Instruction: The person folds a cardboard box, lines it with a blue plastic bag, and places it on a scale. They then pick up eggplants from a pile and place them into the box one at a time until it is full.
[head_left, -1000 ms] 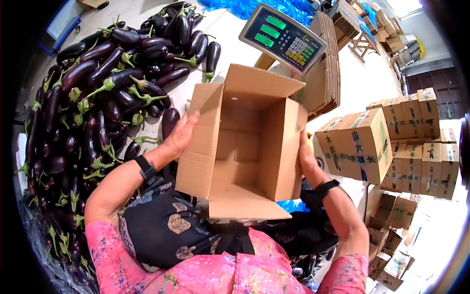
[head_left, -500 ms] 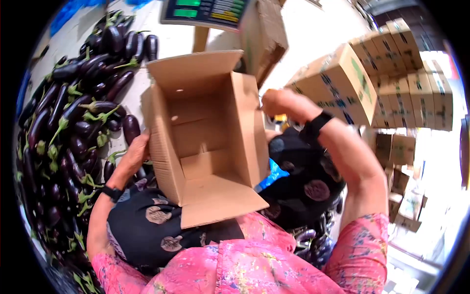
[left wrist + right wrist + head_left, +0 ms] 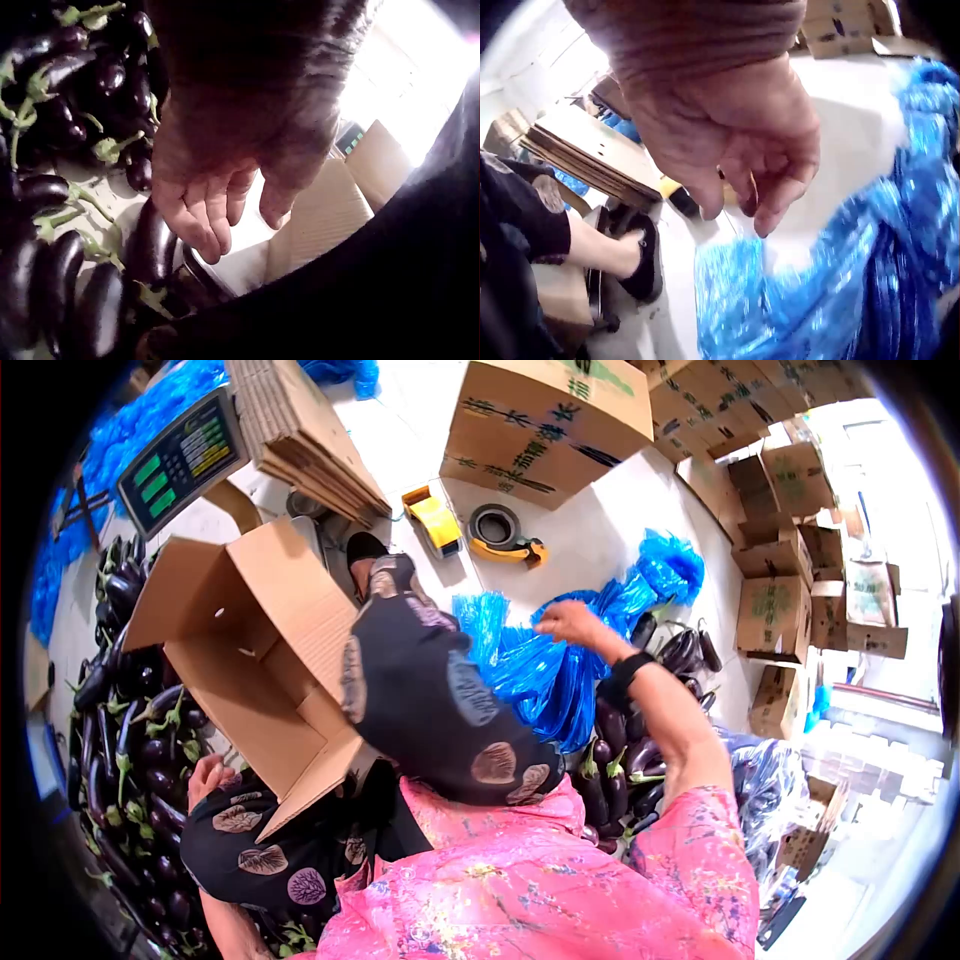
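An empty cardboard box [image 3: 215,670] with its flaps up stands tilted at the person's knees, on the left. My left hand [image 3: 207,775] hangs beside it, low on the left, over the eggplants [image 3: 150,780]. In the left wrist view that hand [image 3: 240,165] has loosely bent fingers and holds nothing; the box wall [image 3: 322,217] is just past the thumb. Over a heap of blue plastic bags [image 3: 560,680] reaches my right hand [image 3: 578,625]. The right wrist view shows its fingers [image 3: 780,195] loosely bent, with nothing between them, close above the blue plastic [image 3: 735,292].
A yellow tape dispenser [image 3: 433,520] and a second dispenser with a tape roll [image 3: 495,528] lie on the floor ahead. Behind them stands a printed carton [image 3: 545,435]. A scale display [image 3: 183,460] and flattened cardboard [image 3: 300,435] are at upper left. More eggplants [image 3: 620,780] lie right.
The head view has turned to the right. My right hand has left the box's side and moved right, over the blue plastic. My left hand has come off the box's side and dropped lower.
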A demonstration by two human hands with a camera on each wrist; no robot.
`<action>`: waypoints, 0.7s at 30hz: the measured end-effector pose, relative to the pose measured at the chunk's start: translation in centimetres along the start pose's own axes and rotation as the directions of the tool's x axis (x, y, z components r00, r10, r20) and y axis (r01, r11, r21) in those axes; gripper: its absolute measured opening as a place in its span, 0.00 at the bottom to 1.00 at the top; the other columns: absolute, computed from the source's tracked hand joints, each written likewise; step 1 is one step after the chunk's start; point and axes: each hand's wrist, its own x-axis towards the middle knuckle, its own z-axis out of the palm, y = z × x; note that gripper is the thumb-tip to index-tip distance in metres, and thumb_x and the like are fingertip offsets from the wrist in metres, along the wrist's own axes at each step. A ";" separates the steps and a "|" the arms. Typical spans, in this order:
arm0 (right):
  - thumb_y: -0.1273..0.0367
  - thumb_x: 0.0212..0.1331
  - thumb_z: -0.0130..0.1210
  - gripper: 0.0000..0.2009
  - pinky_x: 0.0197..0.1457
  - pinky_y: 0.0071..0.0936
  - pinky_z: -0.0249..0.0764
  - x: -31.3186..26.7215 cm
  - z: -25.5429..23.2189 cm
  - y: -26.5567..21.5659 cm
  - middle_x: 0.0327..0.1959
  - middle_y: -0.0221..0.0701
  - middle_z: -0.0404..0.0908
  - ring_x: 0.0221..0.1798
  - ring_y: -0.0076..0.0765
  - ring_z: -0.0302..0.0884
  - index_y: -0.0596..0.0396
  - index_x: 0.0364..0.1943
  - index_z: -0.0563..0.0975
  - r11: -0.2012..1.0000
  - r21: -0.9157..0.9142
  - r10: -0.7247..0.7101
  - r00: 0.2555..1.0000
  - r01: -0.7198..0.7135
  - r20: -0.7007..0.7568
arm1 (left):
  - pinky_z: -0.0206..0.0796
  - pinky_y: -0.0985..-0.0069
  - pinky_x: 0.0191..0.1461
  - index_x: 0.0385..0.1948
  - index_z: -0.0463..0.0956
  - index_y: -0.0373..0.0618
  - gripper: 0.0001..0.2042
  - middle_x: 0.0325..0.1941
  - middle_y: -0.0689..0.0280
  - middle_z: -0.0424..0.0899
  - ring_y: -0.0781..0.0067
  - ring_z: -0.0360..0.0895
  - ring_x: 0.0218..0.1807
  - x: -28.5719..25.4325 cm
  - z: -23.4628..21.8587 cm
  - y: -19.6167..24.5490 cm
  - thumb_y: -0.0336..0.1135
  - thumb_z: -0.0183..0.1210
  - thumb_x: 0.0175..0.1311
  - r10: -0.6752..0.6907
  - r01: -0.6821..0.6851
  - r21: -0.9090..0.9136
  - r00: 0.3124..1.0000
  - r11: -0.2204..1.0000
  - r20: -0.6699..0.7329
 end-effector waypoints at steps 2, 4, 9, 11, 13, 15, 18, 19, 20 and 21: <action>0.54 0.56 0.66 0.21 0.43 0.36 0.81 -0.2 6.2 2.8 0.37 0.42 0.87 0.40 0.42 0.87 0.59 0.41 0.84 0.998 0.029 -0.048 0.980 0.054 -0.196 | 0.72 0.73 0.48 0.58 0.71 0.41 0.19 0.42 0.61 0.81 0.70 0.80 0.44 -1.0 -0.8 0.0 0.43 0.56 0.72 -0.080 0.074 -0.081 0.994 0.994 -0.077; 0.53 0.54 0.67 0.22 0.50 0.39 0.79 -0.3 9.7 1.9 0.42 0.46 0.86 0.46 0.49 0.85 0.59 0.42 0.84 0.999 -0.010 -0.052 0.947 0.052 -0.316 | 0.71 0.73 0.47 0.58 0.71 0.43 0.19 0.41 0.62 0.80 0.70 0.78 0.44 -2.4 -0.5 1.7 0.43 0.56 0.73 -0.131 0.112 -0.117 0.977 0.987 -0.166; 0.47 0.48 0.68 0.29 0.57 0.48 0.76 1.8 12.8 -3.8 0.50 0.48 0.84 0.54 0.59 0.80 0.54 0.48 0.83 0.936 0.272 0.311 0.885 -0.222 -0.346 | 0.69 0.76 0.44 0.58 0.71 0.44 0.18 0.42 0.65 0.78 0.75 0.75 0.41 -4.7 0.4 6.2 0.43 0.57 0.73 -0.149 0.132 -0.088 0.963 0.987 -0.227; 0.47 0.49 0.67 0.27 0.55 0.48 0.77 2.9 13.2 -4.6 0.47 0.47 0.85 0.52 0.58 0.82 0.56 0.42 0.84 0.884 0.329 0.431 0.854 -0.333 -0.292 | 0.69 0.77 0.44 0.58 0.71 0.42 0.18 0.42 0.65 0.78 0.76 0.75 0.41 -4.8 -0.1 6.5 0.42 0.56 0.73 -0.119 0.119 -0.013 0.970 0.993 -0.213; 0.48 0.49 0.67 0.26 0.54 0.48 0.78 5.2 15.1 -2.4 0.45 0.47 0.86 0.51 0.57 0.83 0.57 0.40 0.84 0.875 0.318 0.444 0.866 -0.365 -0.230 | 0.68 0.78 0.45 0.58 0.71 0.41 0.18 0.41 0.65 0.78 0.77 0.74 0.41 -4.9 0.1 7.6 0.40 0.55 0.74 -0.084 0.104 0.086 0.974 0.991 -0.210; 0.54 0.54 0.65 0.19 0.44 0.41 0.78 5.3 15.3 -1.2 0.36 0.40 0.86 0.40 0.44 0.84 0.58 0.35 0.83 0.875 0.451 0.316 0.911 -0.173 -0.263 | 0.68 0.79 0.45 0.58 0.71 0.40 0.18 0.41 0.65 0.79 0.78 0.74 0.42 -5.2 0.5 9.4 0.39 0.55 0.74 -0.046 0.099 0.221 0.972 0.970 -0.232; 0.60 0.58 0.64 0.14 0.38 0.31 0.75 3.2 10.3 -1.1 0.29 0.29 0.83 0.32 0.31 0.78 0.59 0.33 0.81 0.724 0.688 0.193 0.941 0.055 -0.279 | 0.69 0.82 0.43 0.59 0.72 0.40 0.18 0.42 0.66 0.80 0.81 0.76 0.41 -4.3 -3.5 9.8 0.41 0.54 0.74 -0.055 0.074 0.110 0.985 0.991 -0.164; 0.62 0.59 0.63 0.13 0.38 0.28 0.74 1.6 7.7 -1.4 0.29 0.27 0.82 0.32 0.27 0.76 0.59 0.34 0.81 0.737 0.668 0.169 0.927 0.108 -0.336 | 0.69 0.84 0.42 0.59 0.72 0.42 0.18 0.42 0.66 0.80 0.82 0.76 0.41 -4.1 -4.6 10.1 0.41 0.54 0.74 -0.030 0.039 0.058 0.990 0.998 -0.141; 0.61 0.61 0.62 0.14 0.40 0.28 0.73 0.2 5.9 -1.6 0.30 0.28 0.82 0.34 0.28 0.76 0.60 0.37 0.81 0.897 0.411 0.037 0.897 0.164 -0.439 | 0.68 0.84 0.42 0.59 0.72 0.43 0.18 0.42 0.66 0.80 0.82 0.76 0.41 -4.2 -3.7 11.8 0.41 0.54 0.74 0.018 -0.005 0.056 0.972 0.998 -0.233; 0.61 0.63 0.60 0.14 0.40 0.28 0.73 -0.7 5.2 -0.6 0.30 0.29 0.81 0.35 0.27 0.76 0.61 0.39 0.81 0.924 0.242 -0.154 0.868 0.296 -0.473 | 0.68 0.85 0.42 0.59 0.72 0.43 0.18 0.42 0.67 0.80 0.82 0.76 0.41 -4.4 -2.3 14.5 0.41 0.53 0.74 0.067 -0.051 0.059 0.944 0.997 -0.322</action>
